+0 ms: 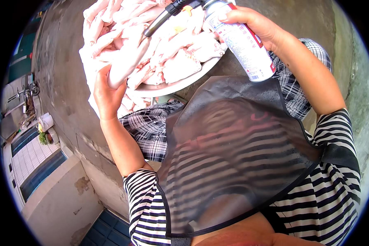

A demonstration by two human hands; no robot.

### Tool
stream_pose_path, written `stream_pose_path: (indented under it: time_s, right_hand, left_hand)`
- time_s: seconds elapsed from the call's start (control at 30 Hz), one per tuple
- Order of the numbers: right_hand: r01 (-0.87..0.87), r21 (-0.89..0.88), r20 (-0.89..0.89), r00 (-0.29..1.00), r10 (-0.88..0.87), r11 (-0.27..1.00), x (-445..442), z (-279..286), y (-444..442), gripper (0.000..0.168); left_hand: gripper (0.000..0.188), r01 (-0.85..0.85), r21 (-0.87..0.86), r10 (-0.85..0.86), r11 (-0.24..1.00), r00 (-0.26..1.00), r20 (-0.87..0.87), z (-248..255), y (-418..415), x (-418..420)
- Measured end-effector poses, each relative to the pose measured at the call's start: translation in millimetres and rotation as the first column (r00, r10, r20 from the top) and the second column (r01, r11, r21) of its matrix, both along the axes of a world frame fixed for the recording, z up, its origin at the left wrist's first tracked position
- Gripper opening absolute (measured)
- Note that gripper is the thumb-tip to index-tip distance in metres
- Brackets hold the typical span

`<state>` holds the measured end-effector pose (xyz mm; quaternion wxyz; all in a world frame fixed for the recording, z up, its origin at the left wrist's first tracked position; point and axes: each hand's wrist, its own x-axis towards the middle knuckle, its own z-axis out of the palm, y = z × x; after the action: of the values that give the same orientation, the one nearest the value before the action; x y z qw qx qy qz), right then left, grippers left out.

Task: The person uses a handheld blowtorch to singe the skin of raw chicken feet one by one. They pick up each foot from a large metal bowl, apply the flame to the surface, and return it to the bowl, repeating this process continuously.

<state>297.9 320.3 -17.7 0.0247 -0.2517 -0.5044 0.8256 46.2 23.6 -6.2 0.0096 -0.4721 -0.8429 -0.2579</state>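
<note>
My left hand grips the lower end of a pale pig's trotter, which slants up to the right. My right hand is wrapped around a white and red gas canister that bears writing. A blowtorch head with a dark metal nozzle is fitted on the canister, partly cut off by the top edge. The nozzle's mouth sits at the upper end of the held trotter; no flame can be made out. Behind it, many more trotters lie heaped on a large white round tray.
More pale pieces lie lower down, beyond my knee. A translucent dark apron covers my front and lap. Concrete ground surrounds the tray. Far left are a bicycle, a white bucket and a low wall.
</note>
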Motion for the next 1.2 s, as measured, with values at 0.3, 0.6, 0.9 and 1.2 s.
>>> stream_pose_path:
  time_s: [0.3, 0.6, 0.9, 1.2]
  right_hand:
    - [-0.015, -0.006, 0.003, 1.000, 0.015, 1.000, -0.5, -2.4, 0.9, 0.039]
    - [-0.009, 0.007, 0.009, 1.000, 0.008, 1.000, 0.3, -1.9, 0.1, 0.040]
    - [-0.011, 0.005, 0.014, 1.000, 0.011, 1.000, -0.2, -1.0, -0.4, 0.042]
    - [-0.049, 0.016, 0.002, 0.999, 0.049, 0.999, -0.3, 0.7, 3.0, 0.043]
  left_hand:
    - [0.049, 0.007, -0.009, -0.006, 1.000, 0.999, 0.041, -2.8, -2.8, -1.2]
    - [0.048, 0.002, -0.021, -0.001, 1.000, 0.998, 0.059, -2.0, -2.8, 1.8]
    - [0.049, 0.009, -0.001, -0.009, 1.000, 0.998, 0.059, -4.0, -3.5, -0.2]
    - [0.049, 0.004, 0.060, -0.007, 0.998, 0.998, 0.057, -1.8, -4.3, 1.1]
